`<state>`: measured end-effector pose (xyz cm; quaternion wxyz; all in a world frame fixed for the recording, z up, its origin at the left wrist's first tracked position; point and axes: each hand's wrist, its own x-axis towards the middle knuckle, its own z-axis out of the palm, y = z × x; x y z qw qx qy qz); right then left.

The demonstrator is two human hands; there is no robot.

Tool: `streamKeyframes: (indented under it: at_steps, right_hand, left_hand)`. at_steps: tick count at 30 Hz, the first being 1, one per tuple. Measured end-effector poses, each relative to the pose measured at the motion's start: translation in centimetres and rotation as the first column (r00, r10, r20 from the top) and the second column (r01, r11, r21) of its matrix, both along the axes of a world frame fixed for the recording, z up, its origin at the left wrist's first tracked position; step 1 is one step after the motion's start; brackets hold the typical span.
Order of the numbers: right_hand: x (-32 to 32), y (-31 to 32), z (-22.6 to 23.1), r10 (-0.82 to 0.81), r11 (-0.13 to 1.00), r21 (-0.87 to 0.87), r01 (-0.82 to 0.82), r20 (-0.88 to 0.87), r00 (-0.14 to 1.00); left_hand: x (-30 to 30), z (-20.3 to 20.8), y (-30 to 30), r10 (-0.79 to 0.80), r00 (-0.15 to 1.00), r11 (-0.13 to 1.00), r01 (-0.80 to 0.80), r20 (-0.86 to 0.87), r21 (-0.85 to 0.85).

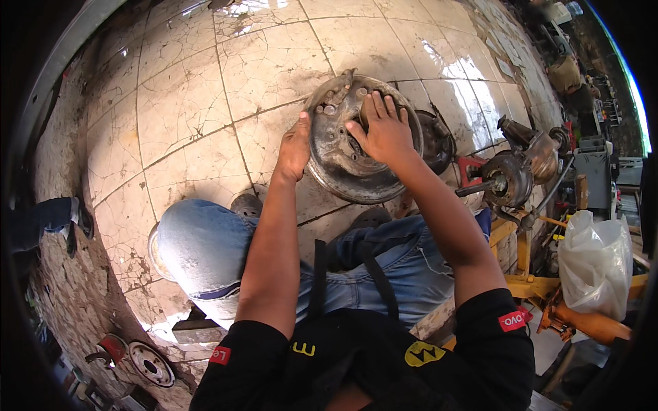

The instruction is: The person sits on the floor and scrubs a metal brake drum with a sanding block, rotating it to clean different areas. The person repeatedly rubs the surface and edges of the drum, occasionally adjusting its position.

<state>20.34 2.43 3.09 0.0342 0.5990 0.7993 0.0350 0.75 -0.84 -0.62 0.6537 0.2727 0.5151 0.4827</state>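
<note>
A round, grimy metal plate with bolt holes and a rolled rim, which looks like a brake backing plate [327, 152], is held tilted over the tiled floor in front of my knees. My left hand [295, 148] grips its left edge, with the thumb up along the rim and the other fingers partly hidden. Across the plate's right half lies my right hand [385, 133], fingers spread and palm down, covering part of the centre hole. A darker round metal part [436, 142] shows just behind the plate's right edge.
To the right stands a greasy axle housing [510, 179] by a red stand [469, 171]. Nearer are a clear plastic bag [595, 264] and an orange metal frame [593, 323]. A wheel-like disc [151, 364] lies at lower left. Another person's leg [45, 216] shows at far left.
</note>
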Motion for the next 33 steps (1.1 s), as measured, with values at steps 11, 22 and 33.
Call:
streamKeyframes:
  at_steps: [11, 22, 33]
  right_hand:
    - [1.0, 0.6, 1.2, 0.003, 0.999, -0.044, -0.002, 0.036, 0.999]
    - [-0.3, 0.4, 1.2, -0.072, 0.992, -0.101, 0.073, 0.005, 0.997]
    - [-0.9, -0.4, -0.4, -0.145, 0.987, -0.093, 0.134, -0.130, 0.981]
  left_hand:
    - [0.1, 1.0, 0.0, -0.030, 0.999, 0.999, 0.030, -0.017, 0.019]
    - [0.0, 1.0, -0.2, -0.033, 0.999, 0.999, 0.033, -0.002, 0.016]
    - [0.6, 1.1, -0.5, -0.025, 0.997, 0.999, 0.028, -0.074, 0.041]
